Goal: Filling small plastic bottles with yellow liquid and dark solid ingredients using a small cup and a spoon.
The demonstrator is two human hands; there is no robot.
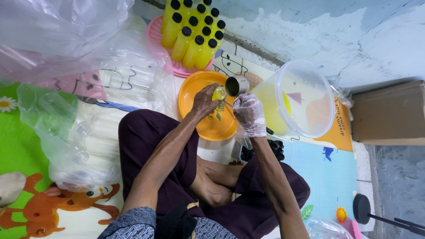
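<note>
Head view: nearest the camera, the person's crossed legs in dark purple trousers (pixel 146 141) rest on a brightly printed floor mat (pixel 26 146), with both forearms reaching away over them toward an orange plate (pixel 195 88). The left hand (pixel 204 102) is closed around a small bottle of yellow liquid (pixel 218 94), held over the plate with its open mouth turned toward the right hand. The right hand (pixel 249 113), covered by a thin clear plastic glove, grips the slim handle of a small metal ladle cup (pixel 236 85); the cup sits just beside and slightly beyond the bottle mouth, so the two hands nearly meet and the cup lies to the right of the bottle. Just right of the right hand stands a large translucent bucket (pixel 305 99) holding yellow liquid, closer to that hand than to the left. Beyond the plate, a pink tray (pixel 155 28) carries a cluster of filled yellow bottles with black caps (pixel 192 33). To the left lie clear plastic bags of empty bottles (pixel 88 132). A brown cardboard box (pixel 389 113) stands at far right.
</note>
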